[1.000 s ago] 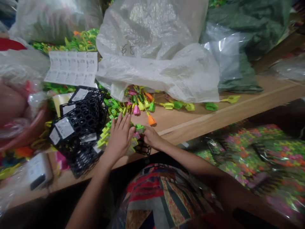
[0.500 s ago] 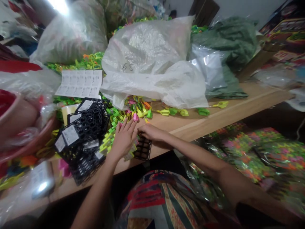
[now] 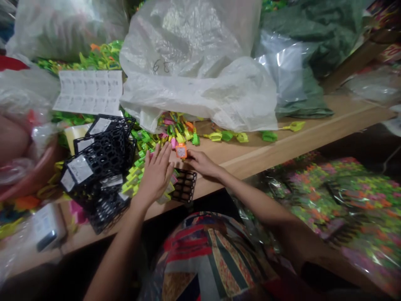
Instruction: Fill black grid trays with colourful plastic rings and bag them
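My left hand (image 3: 156, 171) lies flat with its fingers stretched out over rows of yellow-green plastic pieces (image 3: 134, 179). These pieces stand packed in a black grid tray (image 3: 184, 187), whose right-hand cells show bare. Above the tray, my right hand (image 3: 202, 162) pinches a small orange plastic piece (image 3: 181, 151) with a pale, patterned square face. Just beyond both hands is a loose heap of yellow, green, pink and orange pieces (image 3: 180, 133). Some cells and pieces are hidden under my left hand.
Labelled black grid trays (image 3: 105, 146) are stacked at left, beside a white device (image 3: 46, 228). A label sheet (image 3: 89, 91) leans behind them. A large white sack (image 3: 194, 67) and a green sack (image 3: 313, 62) stand at the back. Filled clear packs (image 3: 354, 196) lie lower right, off the table.
My right hand has lifted from the tray and now holds the orange piece in view. My left hand stays spread over the pieces. The whole view has tilted downward.
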Available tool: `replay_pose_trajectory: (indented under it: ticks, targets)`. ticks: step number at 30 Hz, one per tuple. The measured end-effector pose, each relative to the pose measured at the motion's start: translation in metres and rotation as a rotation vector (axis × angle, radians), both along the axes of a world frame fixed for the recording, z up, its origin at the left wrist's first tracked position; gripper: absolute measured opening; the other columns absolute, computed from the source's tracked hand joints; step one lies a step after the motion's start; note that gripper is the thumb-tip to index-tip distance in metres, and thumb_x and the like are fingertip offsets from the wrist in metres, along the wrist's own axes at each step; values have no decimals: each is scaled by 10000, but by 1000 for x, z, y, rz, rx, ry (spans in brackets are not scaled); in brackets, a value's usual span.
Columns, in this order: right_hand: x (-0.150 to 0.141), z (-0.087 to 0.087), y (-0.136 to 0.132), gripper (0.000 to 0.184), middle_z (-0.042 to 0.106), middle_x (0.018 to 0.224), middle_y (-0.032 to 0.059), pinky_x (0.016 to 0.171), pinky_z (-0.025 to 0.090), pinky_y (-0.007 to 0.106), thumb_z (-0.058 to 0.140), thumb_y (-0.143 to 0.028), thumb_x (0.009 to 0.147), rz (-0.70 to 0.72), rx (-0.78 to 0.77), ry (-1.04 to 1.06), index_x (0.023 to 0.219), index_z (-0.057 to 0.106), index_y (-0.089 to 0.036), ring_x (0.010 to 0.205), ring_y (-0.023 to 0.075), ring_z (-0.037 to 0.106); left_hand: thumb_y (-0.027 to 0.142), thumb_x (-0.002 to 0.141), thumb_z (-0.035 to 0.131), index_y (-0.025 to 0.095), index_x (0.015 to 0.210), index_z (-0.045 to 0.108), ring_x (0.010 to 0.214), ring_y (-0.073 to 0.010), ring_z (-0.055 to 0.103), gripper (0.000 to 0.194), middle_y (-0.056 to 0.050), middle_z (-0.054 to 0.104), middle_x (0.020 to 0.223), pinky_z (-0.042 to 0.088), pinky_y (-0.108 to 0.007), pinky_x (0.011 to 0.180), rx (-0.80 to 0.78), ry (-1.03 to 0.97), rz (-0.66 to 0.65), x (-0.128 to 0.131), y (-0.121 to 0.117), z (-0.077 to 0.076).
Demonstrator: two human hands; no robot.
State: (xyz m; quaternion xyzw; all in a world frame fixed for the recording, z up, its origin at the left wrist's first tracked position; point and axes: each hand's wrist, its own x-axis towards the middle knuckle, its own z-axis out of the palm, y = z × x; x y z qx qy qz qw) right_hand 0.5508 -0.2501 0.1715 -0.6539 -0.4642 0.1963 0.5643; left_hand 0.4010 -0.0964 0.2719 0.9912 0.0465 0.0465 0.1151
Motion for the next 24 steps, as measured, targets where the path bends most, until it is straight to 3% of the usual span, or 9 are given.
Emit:
replay_pose_trajectory:
  ticks: [4,11,14,17,19,24]
  targets:
    - [-21,-11,14,325,709,1162,47,1000,479,338,544,-234,954,4,-23,139,1262,640,-195,1088,209,628,470,1080,183,180,1624,220,1593,-277,149,618,-72,310,1677,98,-582,1287,1,21,0,1,-1,1]
    - [-34,-14,15,352,692,1068,97,912,482,306,444,-8,832,35,-16,-119,1097,639,-134,958,192,618,453,1084,197,196,1635,183,1595,-281,129,608,-62,310,1677,123,-577,1288,6,29,-9,1,-2,4]
    - [-33,-11,15,320,694,1034,107,891,478,312,497,8,795,67,-116,-200,1043,653,-123,938,202,604,492,1074,272,260,1613,278,1599,-305,88,587,-16,259,1696,131,-596,1281,61,28,-59,0,-4,8]
    - [-11,1,15,250,708,970,87,822,477,294,531,-11,820,163,-215,-229,982,687,-120,859,186,606,482,1070,321,299,1522,460,1591,-322,138,507,24,406,1632,168,-610,1268,100,52,-96,-1,-6,10]
    - [15,13,13,259,713,999,74,836,472,288,532,-37,866,146,-205,-260,1030,705,-138,887,179,614,457,1072,328,293,1472,522,1574,-321,213,474,19,505,1567,198,-609,1260,95,62,-81,0,-7,11]
    - [86,33,12,324,679,1104,109,938,438,348,496,-22,882,-256,-303,-478,1049,732,-167,1023,232,582,448,1072,328,265,1450,543,1544,-327,294,472,-3,521,1555,219,-628,1250,101,33,-7,11,-3,7]
